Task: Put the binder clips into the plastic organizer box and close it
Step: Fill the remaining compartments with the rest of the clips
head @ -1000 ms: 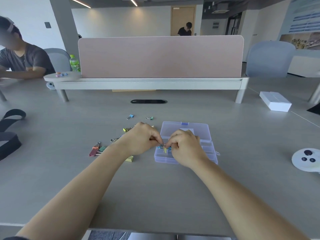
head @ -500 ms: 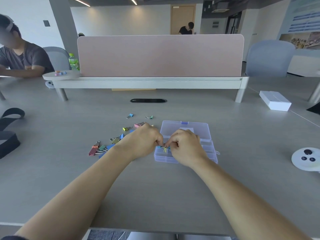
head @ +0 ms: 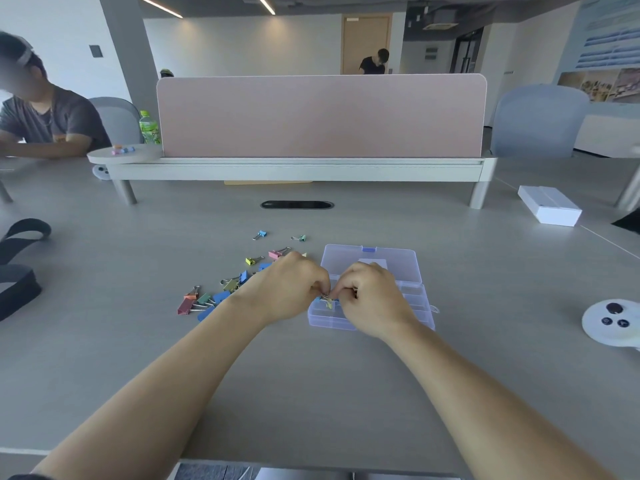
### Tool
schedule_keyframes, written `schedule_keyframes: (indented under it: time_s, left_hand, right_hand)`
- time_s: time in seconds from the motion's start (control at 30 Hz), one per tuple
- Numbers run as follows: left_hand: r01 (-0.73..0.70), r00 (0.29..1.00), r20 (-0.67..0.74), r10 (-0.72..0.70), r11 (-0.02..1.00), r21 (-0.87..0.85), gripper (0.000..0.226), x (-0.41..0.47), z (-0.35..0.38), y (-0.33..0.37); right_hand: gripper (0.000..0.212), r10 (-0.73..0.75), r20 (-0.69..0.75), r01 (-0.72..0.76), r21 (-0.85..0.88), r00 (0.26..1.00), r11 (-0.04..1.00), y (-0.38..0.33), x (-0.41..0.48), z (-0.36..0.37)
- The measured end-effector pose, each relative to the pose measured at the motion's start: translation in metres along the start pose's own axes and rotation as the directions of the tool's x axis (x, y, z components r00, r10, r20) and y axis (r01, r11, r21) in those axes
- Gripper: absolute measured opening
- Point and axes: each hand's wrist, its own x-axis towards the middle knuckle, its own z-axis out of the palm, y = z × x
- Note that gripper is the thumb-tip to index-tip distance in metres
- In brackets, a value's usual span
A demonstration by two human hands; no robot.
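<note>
as hands [head: 287, 289] [head: 375, 299] pinch clip [head: 326, 301] (left edge), box [head: 329, 321] gapes

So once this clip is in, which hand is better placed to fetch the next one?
Probably left. Both pinch a clip, but the loose binder clips lie just beside the left hand; the right hand sits over the organizer box, farther away.

One wide-angle camera on the person's head looks forward and down across the grey surface [head: 502, 278]. The left hand [head: 287, 292] and right hand [head: 374, 299] lie close beneath it at mid-frame; the pink divider screen [head: 322, 116] stands farther off, facing the lens.
</note>
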Motion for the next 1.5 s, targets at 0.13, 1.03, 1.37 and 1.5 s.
schedule_keyframes:
  time_s: [0.13,1.03,1.37,1.5]
  left_hand:
    - [0.017,0.999,-0.042,-0.021,0.996,-0.090,0.015,-0.002,-0.002,-0.009]
    - [0.002,1.000,-0.018,-0.002,1.000,-0.018,0.013,-0.006,0.002,-0.009]
    - [-0.031,0.999,0.038,0.028,0.996,0.080,0.022,-0.005,-0.001,-0.001]
    - [-0.007,0.998,0.069,0.013,0.997,-0.078,0.023,-0.013,-0.004,-0.008]
  right_hand:
    - [0.034,-0.005,0.005,0.005,0.000,1.000,1.000,0.001,0.000,0.001]
    - [0.032,-0.033,0.030,0.034,-0.055,0.999,0.998,0.002,0.002,0.004]
    - [0.029,-0.021,0.034,0.022,-0.045,0.999,0.999,0.004,0.002,0.005]
    - [0.028,-0.022,0.039,0.024,-0.034,0.999,0.999,0.002,0.001,0.004]
